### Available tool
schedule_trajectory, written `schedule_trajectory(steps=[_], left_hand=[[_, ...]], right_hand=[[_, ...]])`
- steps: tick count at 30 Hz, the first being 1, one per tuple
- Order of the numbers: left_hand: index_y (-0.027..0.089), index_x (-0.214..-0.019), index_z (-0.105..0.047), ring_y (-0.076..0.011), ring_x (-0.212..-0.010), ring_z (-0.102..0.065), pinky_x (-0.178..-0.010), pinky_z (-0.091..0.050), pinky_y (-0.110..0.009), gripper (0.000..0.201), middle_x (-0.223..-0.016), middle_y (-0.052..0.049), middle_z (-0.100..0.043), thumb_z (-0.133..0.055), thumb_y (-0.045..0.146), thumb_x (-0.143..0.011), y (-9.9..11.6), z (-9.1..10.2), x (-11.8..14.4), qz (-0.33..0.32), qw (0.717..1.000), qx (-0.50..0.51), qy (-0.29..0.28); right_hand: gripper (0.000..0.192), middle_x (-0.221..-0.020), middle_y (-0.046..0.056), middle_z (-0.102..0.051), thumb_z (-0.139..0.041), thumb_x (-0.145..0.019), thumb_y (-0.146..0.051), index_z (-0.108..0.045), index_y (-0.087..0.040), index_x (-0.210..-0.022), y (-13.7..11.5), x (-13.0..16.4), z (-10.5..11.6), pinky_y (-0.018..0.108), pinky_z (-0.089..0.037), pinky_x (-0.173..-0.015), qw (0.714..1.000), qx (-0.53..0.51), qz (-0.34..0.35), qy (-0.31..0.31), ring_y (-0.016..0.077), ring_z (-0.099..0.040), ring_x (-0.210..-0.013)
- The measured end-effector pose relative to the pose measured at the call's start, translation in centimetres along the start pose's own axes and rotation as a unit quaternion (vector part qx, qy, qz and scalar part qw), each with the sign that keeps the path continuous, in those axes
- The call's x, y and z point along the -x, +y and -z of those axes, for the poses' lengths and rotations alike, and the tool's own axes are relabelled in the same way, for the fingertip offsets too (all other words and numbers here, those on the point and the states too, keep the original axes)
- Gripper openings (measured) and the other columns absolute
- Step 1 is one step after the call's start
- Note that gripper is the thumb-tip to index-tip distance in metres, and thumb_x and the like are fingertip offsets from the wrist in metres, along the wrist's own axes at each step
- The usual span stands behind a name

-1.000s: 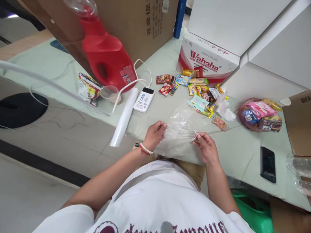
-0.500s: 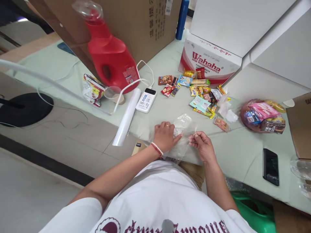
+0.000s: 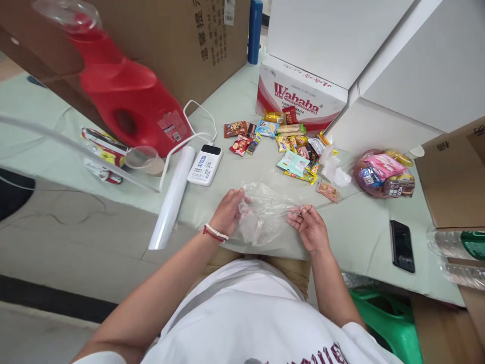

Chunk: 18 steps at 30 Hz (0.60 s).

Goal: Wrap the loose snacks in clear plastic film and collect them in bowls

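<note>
Head camera, looking down: both my hands hold a thin, crumpled clear plastic bag (image 3: 261, 215) just above the near edge of the pale green counter (image 3: 364, 237). My left hand (image 3: 227, 212), the one with the white bead bracelet, has its fingers curled shut into the bag's left side, bunching the film. My right hand (image 3: 308, 227) pinches the bag's right edge between thumb and forefinger, the other fingers loosely folded. The film is stretched between the two hands; whether its mouth is open I can't quite tell through the wrinkles, and it looks empty to me.

Beyond the bag, the scattered pile of small colourful snack packets (image 3: 295, 144) lies loose on the counter, well apart from my hands, in front of the red-and-white Wahaha carton (image 3: 299, 96). Over to the right sits a filled clear bag of snacks (image 3: 384, 172). So I'd judge one bag is packed, this one is only being readied, and the loose packets are yet to go in.

A white roll of bags (image 3: 170, 199) lies to my left, beside a white power bank (image 3: 204, 164).
</note>
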<state>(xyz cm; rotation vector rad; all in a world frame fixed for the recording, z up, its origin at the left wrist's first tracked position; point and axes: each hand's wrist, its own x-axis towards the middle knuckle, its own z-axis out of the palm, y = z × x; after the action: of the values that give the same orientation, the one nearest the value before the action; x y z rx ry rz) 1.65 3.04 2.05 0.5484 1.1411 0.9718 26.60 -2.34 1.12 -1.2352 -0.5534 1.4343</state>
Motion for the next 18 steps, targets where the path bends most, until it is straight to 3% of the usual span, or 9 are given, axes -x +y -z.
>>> schedule_trajectory(steps=[3, 5, 9, 11, 13, 16, 18], left_hand=[[0.020, -0.080, -0.053, -0.0058, -0.047, -0.046, -0.041, -0.028, -0.019, 0.057, -0.069, 0.000, -0.065, -0.091, 0.058, -0.062, 0.1, -0.3, -0.5, 0.080, 0.994, -0.049, -0.052], [0.018, -0.073, -0.055, -0.0029, -0.044, -0.036, -0.040, -0.018, -0.018, 0.056, -0.059, 0.004, -0.057, -0.098, 0.050, -0.054, 0.3, 0.1, -0.9, 0.108, 0.985, -0.095, -0.095], [0.019, -0.068, -0.055, -0.0017, -0.044, -0.028, -0.041, -0.014, -0.019, 0.053, -0.054, 0.010, -0.042, -0.099, 0.043, -0.050, 1.1, 1.7, -1.5, 0.064, 0.993, -0.074, -0.060], [0.019, -0.071, -0.056, -0.0026, -0.046, -0.032, -0.042, -0.019, -0.019, 0.051, -0.058, 0.009, -0.045, -0.097, 0.042, -0.052, 1.5, 2.6, -1.4, 0.029, 0.997, -0.068, -0.033], [0.019, -0.072, -0.056, -0.0051, -0.053, -0.044, -0.047, -0.032, -0.018, 0.049, -0.065, 0.007, -0.051, -0.096, 0.043, -0.055, 1.7, 3.1, -1.1, -0.004, 0.997, -0.067, -0.024], [0.021, -0.078, -0.055, -0.0132, -0.077, -0.064, -0.067, -0.053, -0.025, 0.052, -0.081, 0.003, -0.061, -0.093, 0.049, -0.060, 1.4, 2.7, -0.5, -0.029, 0.997, -0.057, -0.041], [0.023, -0.084, -0.053, -0.0161, -0.079, -0.069, -0.068, -0.055, -0.028, 0.050, -0.088, 0.002, -0.064, -0.087, 0.055, -0.067, 0.9, 1.9, -0.2, -0.034, 0.995, -0.083, -0.046]], right_hand=[[0.048, -0.084, -0.001, -0.076, -0.093, -0.066, -0.051, -0.059, -0.024, -0.087, -0.2, -0.8, 0.3, 0.026, -0.058, -0.056, 1.000, 0.013, -0.003, 0.024, 0.0111, -0.064, -0.056], [0.049, -0.078, -0.003, -0.073, -0.094, -0.063, -0.050, -0.060, -0.024, -0.086, -0.5, -1.2, 0.7, 0.023, -0.055, -0.049, 0.999, 0.024, -0.009, 0.039, 0.0079, -0.057, -0.048], [0.049, -0.074, -0.005, -0.070, -0.096, -0.060, -0.047, -0.060, -0.023, -0.084, -1.2, -1.9, 2.1, 0.021, -0.054, -0.048, 0.998, 0.030, -0.008, 0.055, 0.0058, -0.052, -0.047], [0.048, -0.074, -0.005, -0.069, -0.095, -0.061, -0.047, -0.061, -0.023, -0.084, -1.5, -2.1, 2.9, 0.020, -0.053, -0.047, 0.997, 0.041, 0.004, 0.068, 0.0065, -0.054, -0.049], [0.048, -0.076, -0.003, -0.071, -0.094, -0.062, -0.049, -0.061, -0.023, -0.085, -1.6, -2.2, 3.4, 0.020, -0.053, -0.048, 0.995, 0.065, 0.011, 0.080, 0.0087, -0.059, -0.055], [0.053, -0.087, 0.002, -0.075, -0.088, -0.067, -0.063, -0.059, -0.024, -0.089, -1.7, -2.2, 3.0, 0.024, -0.058, -0.053, 0.991, 0.089, 0.005, 0.097, 0.0155, -0.070, -0.071], [0.058, -0.094, 0.003, -0.077, -0.079, -0.072, -0.072, -0.058, -0.026, -0.100, -1.6, -2.2, 2.2, 0.029, -0.061, -0.057, 0.990, 0.094, 0.003, 0.102, 0.0199, -0.074, -0.080]])
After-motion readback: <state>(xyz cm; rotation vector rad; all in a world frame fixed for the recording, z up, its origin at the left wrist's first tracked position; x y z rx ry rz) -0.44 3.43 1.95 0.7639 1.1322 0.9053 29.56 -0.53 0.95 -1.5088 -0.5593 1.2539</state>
